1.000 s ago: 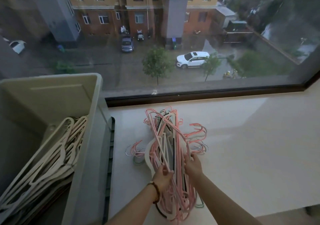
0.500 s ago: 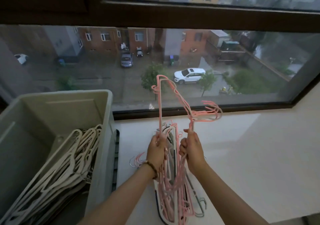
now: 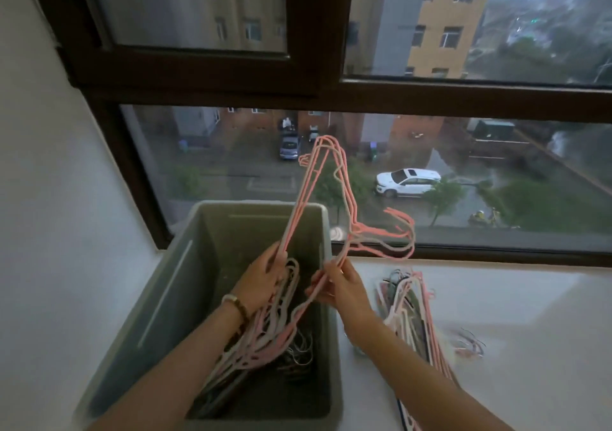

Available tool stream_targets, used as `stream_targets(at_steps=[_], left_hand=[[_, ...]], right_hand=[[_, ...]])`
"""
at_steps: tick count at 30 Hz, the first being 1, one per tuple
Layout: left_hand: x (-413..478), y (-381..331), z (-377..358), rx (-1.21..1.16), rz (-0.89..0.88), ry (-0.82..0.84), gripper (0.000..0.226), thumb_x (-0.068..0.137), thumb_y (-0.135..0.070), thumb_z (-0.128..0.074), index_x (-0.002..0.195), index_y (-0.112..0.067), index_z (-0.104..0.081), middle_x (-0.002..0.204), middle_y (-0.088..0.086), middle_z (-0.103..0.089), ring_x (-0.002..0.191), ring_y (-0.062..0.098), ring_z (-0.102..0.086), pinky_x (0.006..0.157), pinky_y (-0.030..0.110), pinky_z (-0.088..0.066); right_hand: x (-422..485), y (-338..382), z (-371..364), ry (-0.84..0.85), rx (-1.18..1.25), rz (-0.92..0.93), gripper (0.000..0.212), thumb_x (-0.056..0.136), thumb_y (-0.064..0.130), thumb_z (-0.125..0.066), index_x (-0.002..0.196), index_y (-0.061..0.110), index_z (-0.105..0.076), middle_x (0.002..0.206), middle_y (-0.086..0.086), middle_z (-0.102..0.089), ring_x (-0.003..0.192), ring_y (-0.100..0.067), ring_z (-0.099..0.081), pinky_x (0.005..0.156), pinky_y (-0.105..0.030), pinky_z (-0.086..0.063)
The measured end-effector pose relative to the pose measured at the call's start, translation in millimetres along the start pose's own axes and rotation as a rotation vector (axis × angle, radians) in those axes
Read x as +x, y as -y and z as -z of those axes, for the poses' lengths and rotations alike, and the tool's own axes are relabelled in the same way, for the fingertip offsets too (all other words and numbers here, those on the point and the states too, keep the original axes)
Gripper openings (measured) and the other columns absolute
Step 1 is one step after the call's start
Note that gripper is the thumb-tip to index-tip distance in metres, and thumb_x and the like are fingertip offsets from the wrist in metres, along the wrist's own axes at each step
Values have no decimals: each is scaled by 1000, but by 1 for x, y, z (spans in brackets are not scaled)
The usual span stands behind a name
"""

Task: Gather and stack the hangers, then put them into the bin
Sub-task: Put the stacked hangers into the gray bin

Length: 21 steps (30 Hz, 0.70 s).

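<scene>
Over the grey plastic bin (image 3: 185, 298), a bundle of thin pink hangers (image 3: 359, 230) is held tilted, hooks rightward, likely lined up for lowering in. The left hand (image 3: 261, 281) curls round its straight edge and the right hand (image 3: 344, 290) pinches the shoulder side. The lower end is blurred, possibly touching hangers already in the bin. A leftover hanger pile (image 3: 410, 301) lies on the white sill (image 3: 513, 331).

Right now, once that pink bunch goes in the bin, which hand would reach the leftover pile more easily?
Probably the right hand: it holds the pink hangers next to the leftover pile on the sill, while the left hand sits over the bin.
</scene>
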<state>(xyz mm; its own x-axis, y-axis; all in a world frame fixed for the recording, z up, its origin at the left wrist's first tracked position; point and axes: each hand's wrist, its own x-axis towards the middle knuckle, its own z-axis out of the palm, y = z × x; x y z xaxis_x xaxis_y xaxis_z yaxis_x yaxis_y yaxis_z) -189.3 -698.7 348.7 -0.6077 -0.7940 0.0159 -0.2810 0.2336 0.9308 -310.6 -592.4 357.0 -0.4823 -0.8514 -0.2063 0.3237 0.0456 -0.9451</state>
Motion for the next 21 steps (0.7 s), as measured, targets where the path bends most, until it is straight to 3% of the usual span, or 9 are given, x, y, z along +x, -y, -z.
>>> stream_targets(at_steps=[3,5,8,12,16,19,21], left_hand=[[-15,36,54,43,12,28,22,99,-29,-36,114,-35,-51,76,-14,-55,66,0,-49,62,15,-42],[-24,61,81,82,48,57,21,99,-30,-36,110,-43,-48,86,-6,-59,76,8,-53,67,12,-43],[-34,91,106,118,94,80,24,100,-32,-34,117,-41,-47,77,-2,-58,66,9,-51,61,17,-44],[-35,122,120,133,148,137,23,100,-33,-33,119,-40,-45,74,-8,-54,63,5,-48,54,10,-39],[-29,160,116,126,198,218,21,98,-41,-34,111,-43,-50,91,-2,-61,76,10,-55,73,27,-50],[-26,177,104,102,242,218,27,99,-34,-36,120,-31,-52,100,0,-62,87,12,-58,73,18,-46],[-26,184,97,80,272,206,31,98,-25,-40,127,-21,-51,98,1,-61,83,9,-58,67,12,-44]], right_hand=[[-7,-31,-52,37,-23,-81,17,96,15,-49,111,9,-56,88,-9,-68,76,-18,-69,64,-27,-59],[-11,-49,-80,69,-31,-147,19,96,15,-48,113,8,-56,88,-9,-68,75,-15,-69,62,-25,-57],[-11,-76,-105,84,-58,-273,15,97,16,-47,107,12,-58,94,-10,-68,82,-19,-68,64,-25,-57],[-1,-105,-119,84,-136,-427,18,97,18,-48,112,13,-55,96,-10,-69,84,-23,-70,72,-32,-58],[8,-130,-120,53,-197,-552,28,97,16,-46,124,12,-46,110,-14,-65,84,-23,-70,60,-28,-57],[13,-147,-114,30,-217,-560,32,97,15,-47,129,14,-41,108,-9,-63,86,-21,-67,61,-28,-56],[17,-156,-108,26,-203,-579,35,96,16,-50,130,15,-42,112,-8,-62,93,-21,-66,62,-27,-56]])
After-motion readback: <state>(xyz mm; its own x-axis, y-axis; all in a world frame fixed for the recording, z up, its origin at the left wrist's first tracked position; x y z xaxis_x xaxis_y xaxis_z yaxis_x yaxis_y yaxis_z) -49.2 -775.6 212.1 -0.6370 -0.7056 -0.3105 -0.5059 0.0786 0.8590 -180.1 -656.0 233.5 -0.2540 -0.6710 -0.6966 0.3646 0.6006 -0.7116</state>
